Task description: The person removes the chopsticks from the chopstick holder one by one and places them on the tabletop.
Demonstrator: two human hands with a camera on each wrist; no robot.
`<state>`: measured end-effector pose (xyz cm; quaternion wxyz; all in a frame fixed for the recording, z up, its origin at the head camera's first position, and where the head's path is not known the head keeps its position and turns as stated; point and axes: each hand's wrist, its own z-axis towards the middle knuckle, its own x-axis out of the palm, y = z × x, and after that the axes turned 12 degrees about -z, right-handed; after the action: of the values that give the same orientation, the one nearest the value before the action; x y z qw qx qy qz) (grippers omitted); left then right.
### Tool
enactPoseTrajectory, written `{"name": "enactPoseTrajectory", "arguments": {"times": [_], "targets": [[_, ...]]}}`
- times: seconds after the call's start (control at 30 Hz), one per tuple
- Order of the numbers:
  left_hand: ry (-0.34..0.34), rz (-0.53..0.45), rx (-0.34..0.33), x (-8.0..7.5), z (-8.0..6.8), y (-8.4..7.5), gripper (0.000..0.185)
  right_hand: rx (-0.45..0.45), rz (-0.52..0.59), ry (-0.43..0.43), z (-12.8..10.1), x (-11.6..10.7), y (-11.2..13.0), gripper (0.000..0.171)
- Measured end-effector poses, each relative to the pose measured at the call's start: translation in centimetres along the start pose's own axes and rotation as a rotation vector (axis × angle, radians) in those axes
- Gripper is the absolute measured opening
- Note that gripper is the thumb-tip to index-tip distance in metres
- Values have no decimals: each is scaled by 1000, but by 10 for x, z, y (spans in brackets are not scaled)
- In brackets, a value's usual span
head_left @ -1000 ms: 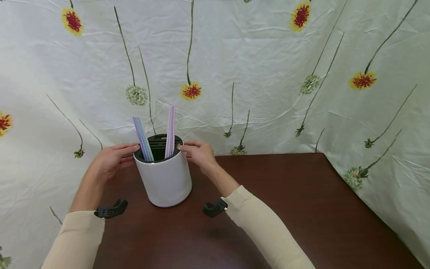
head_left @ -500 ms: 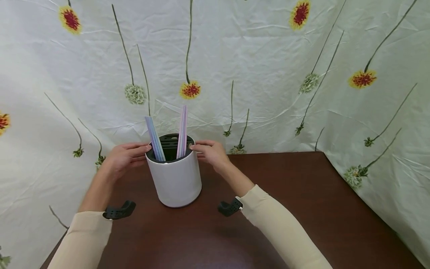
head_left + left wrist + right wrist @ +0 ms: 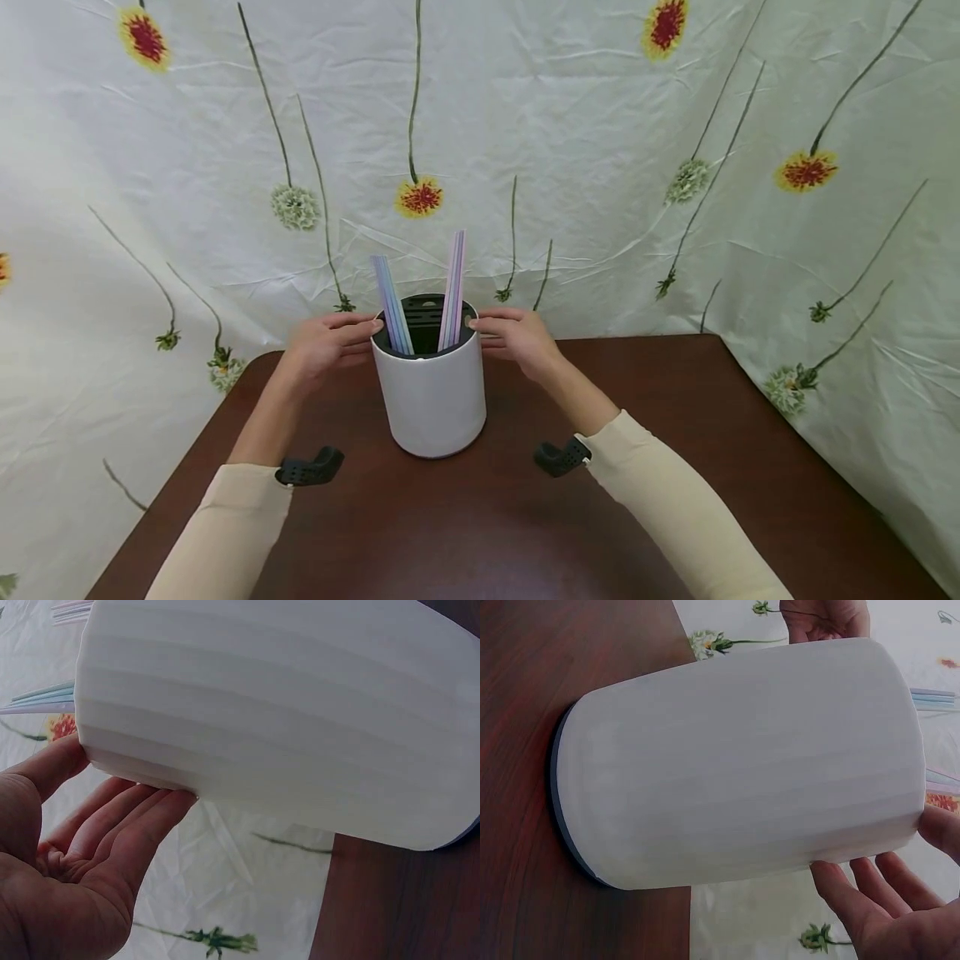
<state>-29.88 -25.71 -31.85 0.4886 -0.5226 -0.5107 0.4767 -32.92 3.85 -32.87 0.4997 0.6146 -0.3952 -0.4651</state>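
Observation:
A white cylindrical holder (image 3: 432,396) with a black slotted insert (image 3: 423,317) stands upright on the dark wooden table (image 3: 675,433). Two bundles of pastel sticks rise from it: a bluish one (image 3: 391,302) on the left and a pinkish one (image 3: 453,287) on the right. My left hand (image 3: 348,335) touches the holder's upper left side with nearly straight fingers (image 3: 127,825). My right hand (image 3: 501,327) presses the opposite side near the rim, its fingers (image 3: 870,889) also extended. The holder (image 3: 735,765) fills both wrist views, its base on the table.
A wrinkled white cloth with flower print (image 3: 600,167) hangs right behind the table and along its right side. The table's rounded left corner (image 3: 251,367) lies near the left hand. Black wrist mounts (image 3: 309,468) (image 3: 561,457) sit on both sleeves.
Both hands have slid the holder with its sticks to the right across the table, keeping their hold on its two sides.

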Motion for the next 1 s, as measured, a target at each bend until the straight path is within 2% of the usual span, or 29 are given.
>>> {"name": "enactPoseTrajectory", "arguments": {"times": [0.13, 0.43, 1.0], "targets": [[-3, 16, 3, 18, 6, 1, 64, 7, -8, 6, -1, -18, -4, 48], [18, -17, -6, 56, 18, 5, 59, 7, -3, 10, -11, -55, -10, 51], [23, -39, 9, 103, 26, 6, 51, 8, -12, 7, -21, -100, -20, 56]]}}
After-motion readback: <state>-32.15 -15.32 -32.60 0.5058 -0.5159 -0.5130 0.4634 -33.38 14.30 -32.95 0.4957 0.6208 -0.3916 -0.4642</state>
